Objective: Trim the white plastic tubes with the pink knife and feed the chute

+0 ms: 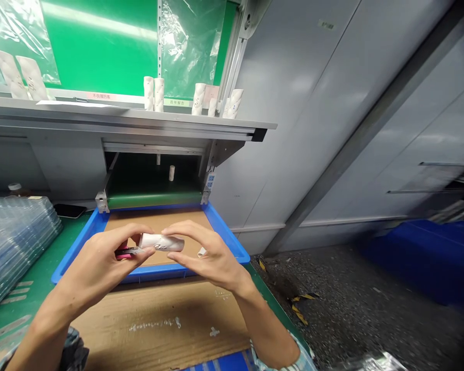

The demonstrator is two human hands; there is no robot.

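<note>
A white cylinder [162,242] with a twisted relief pattern lies sideways between my two hands, above the blue tray [232,242]. My left hand [112,252] pinches its left end between thumb and fingers. Tucked in the same hand is a pink knife [127,252] with a thin metal blade, its handle partly hidden by the fingers. At the other end, the thumb and fingertips of my right hand [206,252] are closed on the cylinder. A small white piece [201,252] shows in the tray beside my right hand, partly covered by it.
Behind the tray is a green conveyor belt [139,180] carrying small upright cylinders [171,173]. A shelf [201,118] above bears several white cylinders [160,95]. Clear plastic trays [19,242] are stacked at left near a phone [69,211]. Cardboard [166,330] lies in front.
</note>
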